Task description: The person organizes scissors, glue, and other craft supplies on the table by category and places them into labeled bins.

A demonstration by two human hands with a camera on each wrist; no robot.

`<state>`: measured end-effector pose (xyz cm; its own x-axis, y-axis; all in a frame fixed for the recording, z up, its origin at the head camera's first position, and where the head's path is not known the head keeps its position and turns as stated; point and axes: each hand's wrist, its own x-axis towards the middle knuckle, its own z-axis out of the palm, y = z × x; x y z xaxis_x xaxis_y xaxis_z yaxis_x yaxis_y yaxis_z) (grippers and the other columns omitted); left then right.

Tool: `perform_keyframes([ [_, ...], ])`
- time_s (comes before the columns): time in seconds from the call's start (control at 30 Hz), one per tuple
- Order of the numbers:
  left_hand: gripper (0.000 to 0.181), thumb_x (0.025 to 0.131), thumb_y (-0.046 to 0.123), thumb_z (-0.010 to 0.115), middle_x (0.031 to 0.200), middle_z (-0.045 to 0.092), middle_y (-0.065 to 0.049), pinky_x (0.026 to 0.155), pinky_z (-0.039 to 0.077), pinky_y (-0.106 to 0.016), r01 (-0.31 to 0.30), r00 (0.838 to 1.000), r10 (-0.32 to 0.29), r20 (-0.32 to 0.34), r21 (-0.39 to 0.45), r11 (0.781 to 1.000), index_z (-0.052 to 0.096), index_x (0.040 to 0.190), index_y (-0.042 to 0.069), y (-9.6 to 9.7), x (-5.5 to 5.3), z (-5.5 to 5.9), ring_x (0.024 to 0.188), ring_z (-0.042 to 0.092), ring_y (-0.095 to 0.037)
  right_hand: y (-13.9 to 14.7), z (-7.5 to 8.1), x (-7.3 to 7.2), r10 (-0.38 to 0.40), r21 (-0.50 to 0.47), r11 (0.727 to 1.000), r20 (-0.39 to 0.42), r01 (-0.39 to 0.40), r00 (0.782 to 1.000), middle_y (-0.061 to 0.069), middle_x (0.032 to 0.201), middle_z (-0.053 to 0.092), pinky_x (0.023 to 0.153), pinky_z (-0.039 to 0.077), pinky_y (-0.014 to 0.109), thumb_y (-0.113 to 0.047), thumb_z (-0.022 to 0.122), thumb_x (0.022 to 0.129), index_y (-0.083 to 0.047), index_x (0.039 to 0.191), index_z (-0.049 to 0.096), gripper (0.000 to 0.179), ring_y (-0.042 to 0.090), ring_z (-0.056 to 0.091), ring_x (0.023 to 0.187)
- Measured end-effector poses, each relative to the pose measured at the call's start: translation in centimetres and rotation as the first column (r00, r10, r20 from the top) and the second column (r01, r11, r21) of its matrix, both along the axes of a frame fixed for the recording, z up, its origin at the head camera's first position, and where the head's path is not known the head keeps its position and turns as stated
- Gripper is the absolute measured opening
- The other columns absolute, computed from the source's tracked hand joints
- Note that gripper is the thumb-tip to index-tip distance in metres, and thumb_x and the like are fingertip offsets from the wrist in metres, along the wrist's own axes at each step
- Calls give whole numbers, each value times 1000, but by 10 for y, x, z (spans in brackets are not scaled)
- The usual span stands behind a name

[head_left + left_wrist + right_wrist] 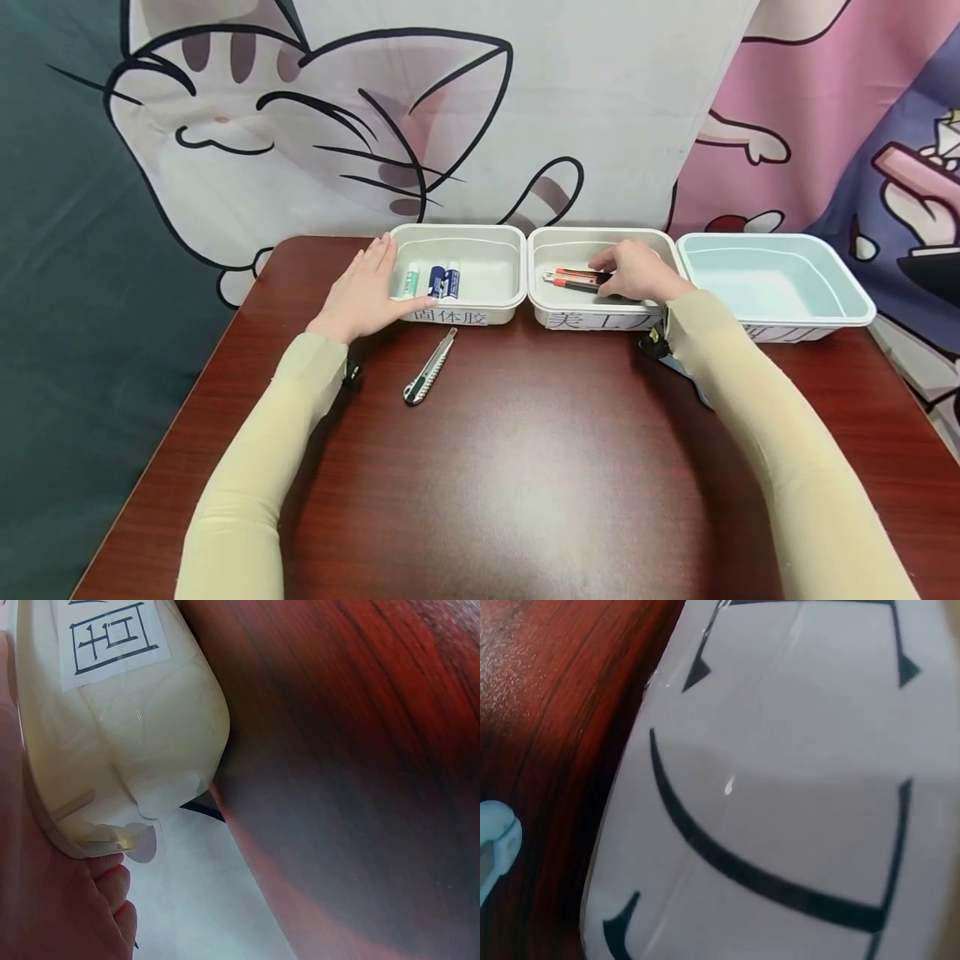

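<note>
In the head view, my left hand (360, 287) rests on the left end of the left white bin (517, 275), fingers straight along the rim and thumb over its front edge. Inside that bin stand or lean a green-and-white glue stick (411, 282) and two blue-and-white ones (444, 282). My right hand (637, 271) reaches into the middle white bin (536, 250). Its thumb and fingers pinch at the orange-and-black utility knives (573, 281) there; the far ends are hidden by the hand. The left wrist view shows the left bin's wall (150, 735) beside that hand's fingers.
A silver-and-black utility knife (430, 367) lies on the brown table (525, 467) before the left bin. A pale blue bin (780, 279) stands at right. Partly under my right forearm lies a light blue object (686, 371). A printed cloth (600, 100) hangs behind.
</note>
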<state>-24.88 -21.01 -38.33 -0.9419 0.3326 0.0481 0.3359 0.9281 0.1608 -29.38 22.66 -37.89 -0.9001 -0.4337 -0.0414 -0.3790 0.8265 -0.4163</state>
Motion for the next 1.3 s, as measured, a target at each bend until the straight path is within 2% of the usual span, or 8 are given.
perform_keyframes([
  [0.13,127,82,86,52,167,12,-21,124,4,-42,1,1000,-1,2,2,1000,14,159,-7,0,-1,0,154,9,-31,-1,4,3,-12,-9,1000,31,12,999,23,120,69,99,48,50,-5,82,77,7,126,68,53,37,69,97],
  [0.27,127,82,86,51,167,11,-21,124,4,-42,0,1000,0,6,-4,1000,13,159,-7,0,0,0,154,8,-31,-3,14,6,-42,-50,998,47,45,998,25,123,67,101,47,50,-6,83,79,7,131,65,56,38,68,102],
  [0.37,127,83,86,50,167,10,-21,124,3,-42,-1,1000,1,13,-10,1000,12,159,-7,-1,0,1,154,7,-31,-4,24,9,-53,-56,997,13,54,998,25,123,67,103,45,51,-11,84,80,5,131,66,57,39,63,117],
  [0.53,126,83,86,50,167,9,-21,124,2,-41,1,1000,-1,15,-10,1000,10,159,-7,-1,0,1,154,7,-31,-4,39,17,-72,-102,992,-38,68,997,22,127,66,103,45,53,-13,82,83,2,133,66,55,39,62,119],
  [0.77,126,84,85,50,167,10,-22,124,4,-43,1,1000,-1,7,-10,1000,11,159,-7,0,0,1,154,8,-32,-9,53,31,-77,-183,981,-79,62,994,19,133,64,103,46,54,-15,82,84,-1,134,66,55,41,60,120],
  [0.93,126,84,85,51,167,9,-22,124,6,-43,0,1000,0,13,-11,1000,10,159,-7,1,1,3,154,7,-32,-15,58,41,-78,-195,979,-89,59,993,18,132,65,103,46,54,-19,83,83,-4,135,67,57,39,59,122],
  [1.1,126,83,85,51,167,8,-21,124,6,-43,-1,1000,1,19,-11,1000,9,160,-7,1,2,3,154,7,-32,-21,58,50,-69,-177,983,-153,41,986,16,128,67,99,48,51,-23,84,83,-8,134,69,55,35,62,119],
  [1.3,127,83,86,50,167,8,-21,124,7,-44,-1,1000,1,20,-8,1000,10,160,-7,1,1,3,154,7,-31,-28,58,61,-27,-216,976,-190,-15,981,11,127,69,100,49,47,-27,85,84,-8,132,70,54,31,64,119],
])
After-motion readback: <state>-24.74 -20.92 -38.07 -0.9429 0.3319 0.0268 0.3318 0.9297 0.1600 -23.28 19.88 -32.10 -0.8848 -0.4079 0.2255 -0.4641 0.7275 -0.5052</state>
